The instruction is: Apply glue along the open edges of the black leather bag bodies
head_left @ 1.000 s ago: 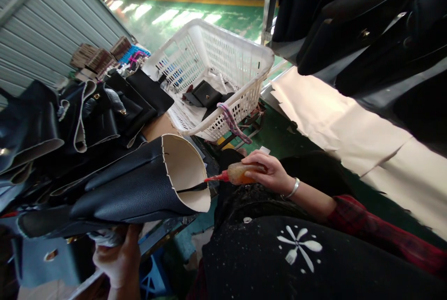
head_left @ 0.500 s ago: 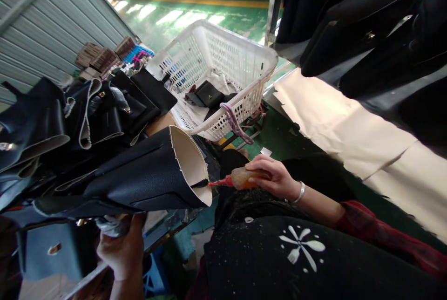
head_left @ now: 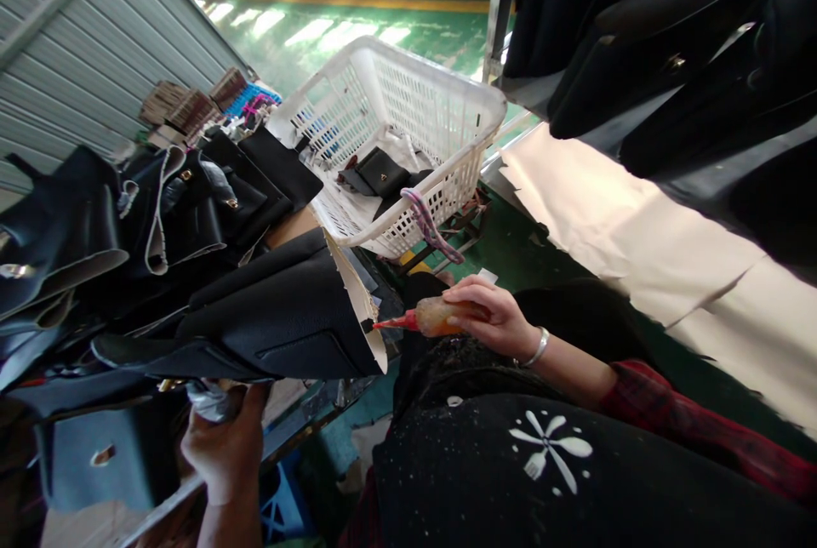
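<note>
A black leather bag body (head_left: 287, 318) with a pale raw-edged rim lies sideways in front of me, its opening turned to the right. My left hand (head_left: 226, 442) is closed on its underside, where clear plastic wrap and a gold-coloured fitting show; the fingers are partly hidden behind the bag. In my right hand (head_left: 494, 314) is a squeeze bottle (head_left: 437, 316) of amber liquid with a red nozzle. The nozzle tip is at the bag's rim, beside a small black tab (head_left: 367, 326); whether they touch I cannot tell.
Several black bag pieces (head_left: 197, 199) are heaped at the left. Behind stands a white plastic basket (head_left: 440, 97) holding a small black bag (head_left: 381, 172). Black bags (head_left: 664, 63) hang at the upper right above a cream sheet (head_left: 638, 233). A blue-grey flap piece (head_left: 95, 454) sits lower left.
The bag has turned so its opening faces further away and less of the lining shows. My right hand and the bottle have shifted slightly left and up.
</note>
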The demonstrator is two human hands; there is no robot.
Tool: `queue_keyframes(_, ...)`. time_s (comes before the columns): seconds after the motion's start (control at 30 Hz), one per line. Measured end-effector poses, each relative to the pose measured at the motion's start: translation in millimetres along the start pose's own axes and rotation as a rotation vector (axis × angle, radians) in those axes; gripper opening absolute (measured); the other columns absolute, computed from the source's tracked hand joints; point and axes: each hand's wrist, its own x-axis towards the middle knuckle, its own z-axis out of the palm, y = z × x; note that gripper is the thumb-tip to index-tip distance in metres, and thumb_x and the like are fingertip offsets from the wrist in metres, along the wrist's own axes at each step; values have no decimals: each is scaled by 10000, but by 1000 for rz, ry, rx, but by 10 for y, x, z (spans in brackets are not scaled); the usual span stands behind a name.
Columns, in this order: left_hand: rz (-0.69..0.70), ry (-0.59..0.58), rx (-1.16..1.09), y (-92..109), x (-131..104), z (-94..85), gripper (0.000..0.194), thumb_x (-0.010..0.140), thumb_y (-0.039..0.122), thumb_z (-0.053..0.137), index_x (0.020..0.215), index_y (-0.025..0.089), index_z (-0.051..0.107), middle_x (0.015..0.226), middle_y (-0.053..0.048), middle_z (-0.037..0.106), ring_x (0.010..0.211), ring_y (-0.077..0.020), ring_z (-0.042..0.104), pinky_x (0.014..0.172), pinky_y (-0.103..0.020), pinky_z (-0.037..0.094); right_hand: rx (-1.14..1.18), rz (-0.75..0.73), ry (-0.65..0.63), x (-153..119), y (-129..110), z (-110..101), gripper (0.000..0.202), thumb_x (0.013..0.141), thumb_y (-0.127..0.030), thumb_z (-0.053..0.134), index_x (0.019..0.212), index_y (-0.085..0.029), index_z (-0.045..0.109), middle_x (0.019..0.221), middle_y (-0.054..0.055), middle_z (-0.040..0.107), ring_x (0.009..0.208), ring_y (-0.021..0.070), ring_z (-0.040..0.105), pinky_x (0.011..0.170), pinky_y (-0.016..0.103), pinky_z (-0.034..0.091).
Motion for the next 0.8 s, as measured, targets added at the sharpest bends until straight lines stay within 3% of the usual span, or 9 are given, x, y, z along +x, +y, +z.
queue_keyframes(0.1,-119,30,-24,109,-30,9,410,415,468,782,685,209,613,668,-28,624,739,-288,619,786,-473,483,5,6,36,17,17,26,199,948,-353,691,1085,-209,700,925,94,702,831,211,693,684,321,602)
queue_keyframes(0.2,-125,48,-61,187,-60,4,417,405,445,767,713,203,624,749,-57,661,801,-315,644,844,-510,492,-5,-2,46,30,56,51,208,952,-374,687,1072,-204,696,907,87,702,817,202,684,687,318,594)
queue_keyframes(0.47,-89,65,-45,93,-35,10,398,419,419,788,714,207,625,771,-69,670,858,-359,663,902,-572,492,-24,60,99,37,102,28,185,932,-345,701,1048,-201,700,893,80,699,789,201,670,698,331,588)
queue_keyframes(0.6,-1,91,-59,-23,14,35,380,446,414,804,703,214,609,696,-40,648,711,-292,645,771,-495,543,51,13,8,27,65,36,188,936,-349,701,1059,-208,702,931,94,714,826,208,686,696,322,590)
queue_keyframes(0.7,47,92,-53,-73,29,38,358,486,413,805,705,218,602,652,-26,629,649,-264,624,640,-423,539,16,61,51,32,76,42,192,933,-358,694,1051,-208,708,912,91,707,813,215,681,707,344,592)
queue_keyframes(0.8,-7,88,-30,-16,5,35,360,476,421,797,700,211,608,682,-39,647,681,-278,632,683,-449,533,-1,72,76,50,95,43,204,929,-371,696,1049,-207,708,898,86,704,806,216,671,717,354,588)
